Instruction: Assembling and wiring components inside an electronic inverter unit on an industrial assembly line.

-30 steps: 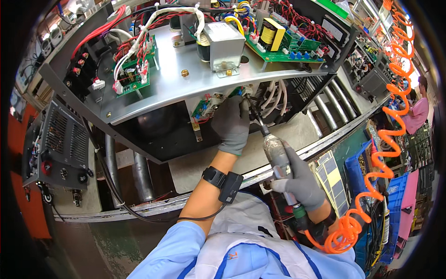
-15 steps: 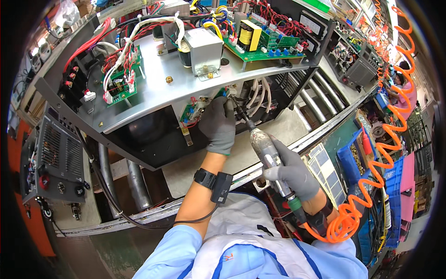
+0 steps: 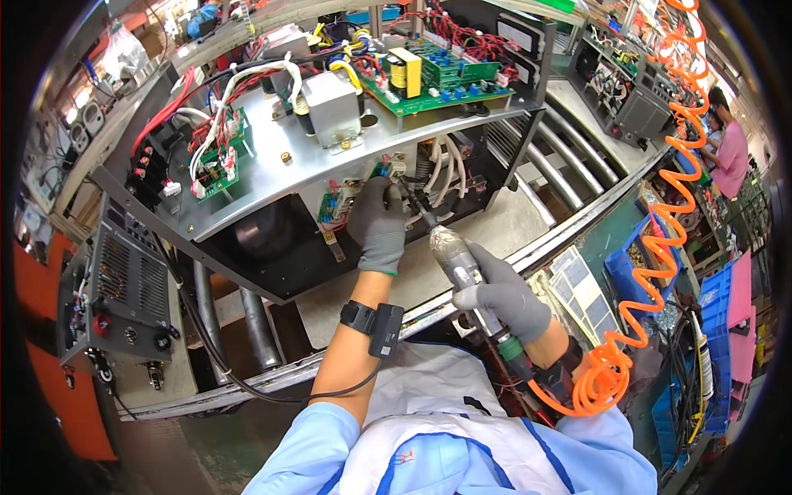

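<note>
Both my hands wear grey gloves. My right hand (image 3: 507,293) is wrapped round a pneumatic screwdriver (image 3: 458,260), whose bit points up and left into the lower bay of an open metal machine chassis (image 3: 256,186). An orange coiled air hose (image 3: 606,371) runs from the tool's rear end. My left hand (image 3: 377,219) reaches into the same bay beside the bit, fingers bent together near a small green circuit board (image 3: 330,206). What its fingertips hold is hidden. Thick pale cables (image 3: 445,169) hang just right of the bit.
On the chassis's upper plate stand a grey boxed transformer (image 3: 332,107) and a large green circuit board (image 3: 445,95). The chassis rests over a roller conveyor (image 3: 569,157). Another machine unit (image 3: 124,280) stands left. A blue parts bin (image 3: 639,268) lies right. A person in pink (image 3: 730,157) is farther off.
The view has shifted slightly, so the chassis appears a little to the left. Both hands keep their places at the bay, the screwdriver still pointing in.
</note>
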A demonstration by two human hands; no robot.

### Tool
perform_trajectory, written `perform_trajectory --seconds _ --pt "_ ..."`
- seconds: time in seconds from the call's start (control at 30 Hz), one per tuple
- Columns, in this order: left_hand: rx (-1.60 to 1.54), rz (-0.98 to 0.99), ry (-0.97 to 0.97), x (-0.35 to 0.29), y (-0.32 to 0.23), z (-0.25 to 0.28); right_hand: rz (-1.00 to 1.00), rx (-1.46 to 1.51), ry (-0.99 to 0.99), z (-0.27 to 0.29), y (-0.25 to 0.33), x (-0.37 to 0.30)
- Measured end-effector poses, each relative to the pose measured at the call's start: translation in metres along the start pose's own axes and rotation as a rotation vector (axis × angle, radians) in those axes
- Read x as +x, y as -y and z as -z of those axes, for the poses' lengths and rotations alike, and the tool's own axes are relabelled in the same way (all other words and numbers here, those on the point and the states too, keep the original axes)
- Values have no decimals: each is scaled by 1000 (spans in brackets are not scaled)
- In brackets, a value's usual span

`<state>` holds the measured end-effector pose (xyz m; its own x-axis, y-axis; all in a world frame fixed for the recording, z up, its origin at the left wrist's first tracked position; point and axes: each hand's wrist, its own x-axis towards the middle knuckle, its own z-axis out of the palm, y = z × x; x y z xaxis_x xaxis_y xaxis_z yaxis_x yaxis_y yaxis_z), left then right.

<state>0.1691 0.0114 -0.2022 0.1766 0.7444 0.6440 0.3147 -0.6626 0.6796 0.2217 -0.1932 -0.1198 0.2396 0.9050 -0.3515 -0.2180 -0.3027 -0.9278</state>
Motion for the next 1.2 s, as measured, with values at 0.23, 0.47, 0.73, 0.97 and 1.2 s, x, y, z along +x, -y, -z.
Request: perform_trajectory --seconds 0.23,0.47,0.73,0.97,1.2 --pt "40 -113 -23 -2 -8 16 219 -56 -15 9 -12 -12" --pt "549 -210 2 37 -25 33 172 126 -172 33 -36 -63" --pt "263 -235 -15 44 -12 5 135 253 -272 45 -70 -85" --pt "-111 35 72 41 -26 10 102 305 -290 58 -96 -78" --pt "-269 176 -10 40 -21 1 101 346 -331 61 -92 -83"
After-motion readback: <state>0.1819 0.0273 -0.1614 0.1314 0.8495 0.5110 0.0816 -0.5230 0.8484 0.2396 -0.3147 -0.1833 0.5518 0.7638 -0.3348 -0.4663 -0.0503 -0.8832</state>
